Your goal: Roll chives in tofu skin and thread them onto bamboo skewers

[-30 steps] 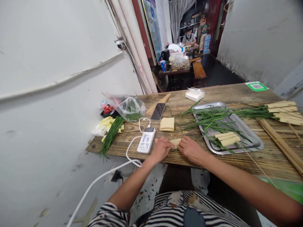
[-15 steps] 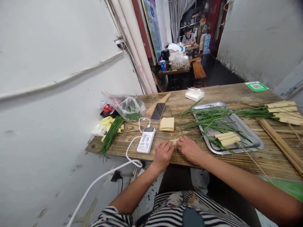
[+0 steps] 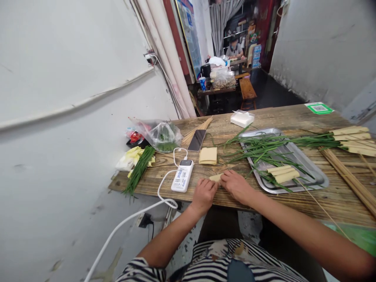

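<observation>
One pale sheet: we pinch its end with the right hand, presumably to steady it; left hand at near edge, grip unclear.

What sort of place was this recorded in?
Probably a small eatery, judging by the white-and-green QR-code card on the brown wooden table, the pale-yellow rolls on a silver rectangular metal tray, and the long orange-brown wooden bench beyond.
</observation>
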Demonstrator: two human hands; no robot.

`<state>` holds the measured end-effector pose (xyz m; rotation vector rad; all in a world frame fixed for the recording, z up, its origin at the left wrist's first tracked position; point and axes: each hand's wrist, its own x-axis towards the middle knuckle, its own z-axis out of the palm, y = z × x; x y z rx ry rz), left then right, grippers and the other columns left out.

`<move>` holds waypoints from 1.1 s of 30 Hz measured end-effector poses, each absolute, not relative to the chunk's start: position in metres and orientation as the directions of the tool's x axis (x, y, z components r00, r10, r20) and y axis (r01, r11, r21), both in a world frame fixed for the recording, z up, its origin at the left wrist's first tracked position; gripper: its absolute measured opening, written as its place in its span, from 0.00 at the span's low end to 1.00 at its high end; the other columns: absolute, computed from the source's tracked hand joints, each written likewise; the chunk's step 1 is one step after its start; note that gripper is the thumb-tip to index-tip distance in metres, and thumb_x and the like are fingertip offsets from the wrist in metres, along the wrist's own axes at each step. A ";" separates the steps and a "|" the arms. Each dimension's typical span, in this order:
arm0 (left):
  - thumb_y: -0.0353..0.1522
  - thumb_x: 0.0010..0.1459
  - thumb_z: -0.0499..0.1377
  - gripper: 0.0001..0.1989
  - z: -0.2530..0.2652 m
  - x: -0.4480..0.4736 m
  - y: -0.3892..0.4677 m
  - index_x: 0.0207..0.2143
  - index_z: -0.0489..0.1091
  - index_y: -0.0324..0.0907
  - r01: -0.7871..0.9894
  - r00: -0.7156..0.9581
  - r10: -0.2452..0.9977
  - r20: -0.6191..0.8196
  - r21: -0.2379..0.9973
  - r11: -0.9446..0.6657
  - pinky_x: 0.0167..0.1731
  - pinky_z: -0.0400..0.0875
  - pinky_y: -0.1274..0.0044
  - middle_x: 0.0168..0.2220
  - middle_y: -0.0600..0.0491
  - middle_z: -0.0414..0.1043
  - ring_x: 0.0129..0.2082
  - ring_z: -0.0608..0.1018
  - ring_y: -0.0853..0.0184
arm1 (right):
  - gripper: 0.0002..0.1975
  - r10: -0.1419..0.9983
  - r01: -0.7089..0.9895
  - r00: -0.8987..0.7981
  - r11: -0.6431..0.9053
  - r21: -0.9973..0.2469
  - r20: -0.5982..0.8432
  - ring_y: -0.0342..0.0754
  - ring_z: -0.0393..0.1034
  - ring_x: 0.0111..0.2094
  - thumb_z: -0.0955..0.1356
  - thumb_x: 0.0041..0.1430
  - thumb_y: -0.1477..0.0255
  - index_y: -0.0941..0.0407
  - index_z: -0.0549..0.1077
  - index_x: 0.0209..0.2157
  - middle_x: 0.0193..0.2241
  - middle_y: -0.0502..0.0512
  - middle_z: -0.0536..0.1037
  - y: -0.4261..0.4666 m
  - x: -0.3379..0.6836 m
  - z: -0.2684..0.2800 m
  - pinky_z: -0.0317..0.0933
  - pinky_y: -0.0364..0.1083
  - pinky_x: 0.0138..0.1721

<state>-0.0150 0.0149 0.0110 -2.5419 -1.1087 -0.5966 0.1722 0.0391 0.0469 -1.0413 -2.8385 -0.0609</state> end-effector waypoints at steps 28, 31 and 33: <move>0.35 0.65 0.47 0.18 0.017 -0.006 0.007 0.54 0.63 0.38 0.847 0.502 0.805 0.317 0.011 -0.532 0.59 0.47 0.58 0.52 0.43 0.69 0.58 0.65 0.59 | 0.20 0.672 0.770 -0.591 0.634 0.064 0.446 0.55 0.64 0.54 0.61 0.62 0.73 0.68 0.69 0.53 0.52 0.67 0.72 0.011 0.163 0.000 0.52 0.53 0.60; 0.35 0.65 0.46 0.20 0.017 -0.003 0.007 0.56 0.61 0.37 0.858 0.484 0.826 0.289 0.028 -0.512 0.62 0.38 0.56 0.55 0.43 0.67 0.61 0.61 0.59 | 0.22 0.677 0.768 -0.597 0.637 0.063 0.431 0.55 0.63 0.55 0.61 0.60 0.76 0.70 0.68 0.53 0.52 0.69 0.71 0.013 0.163 0.000 0.51 0.53 0.60; 0.34 0.65 0.46 0.20 0.019 -0.001 0.007 0.56 0.61 0.36 0.866 0.474 0.837 0.273 0.030 -0.500 0.62 0.36 0.54 0.56 0.42 0.66 0.63 0.59 0.59 | 0.22 0.687 0.767 -0.601 0.640 0.053 0.409 0.56 0.63 0.56 0.61 0.59 0.77 0.70 0.68 0.53 0.53 0.69 0.70 0.013 0.163 0.001 0.50 0.54 0.60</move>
